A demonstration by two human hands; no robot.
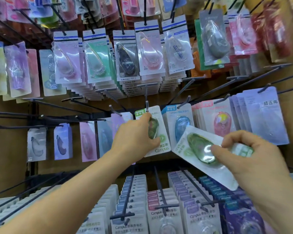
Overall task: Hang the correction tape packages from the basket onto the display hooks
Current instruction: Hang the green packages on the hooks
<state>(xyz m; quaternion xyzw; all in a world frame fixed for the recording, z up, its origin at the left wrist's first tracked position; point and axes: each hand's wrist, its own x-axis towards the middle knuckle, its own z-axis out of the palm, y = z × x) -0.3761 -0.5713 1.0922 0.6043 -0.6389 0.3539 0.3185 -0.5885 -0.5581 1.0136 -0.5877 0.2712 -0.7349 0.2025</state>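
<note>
- Left arm bare, stretched forward and up; left hand (135,137) (back toward the camera) grips a hanging green package (163,149).
- Right hand (254,159), lower right, pinches a tilted green package (199,147) between thumb and fingers.

Shop display wall. Back panel (8,146) is plain brown board, matte. A black horizontal rail (91,116) crosses at mid-height, with a black upright (32,166) below it at left. Long black hooks (54,105) jut forward, several at left bare. Upper row: MONO AIR blister packs (125,61) on pastel cards. Bottom row: dense files of Campus packs (162,215). Light is bright, with white glare on the blisters.
</note>
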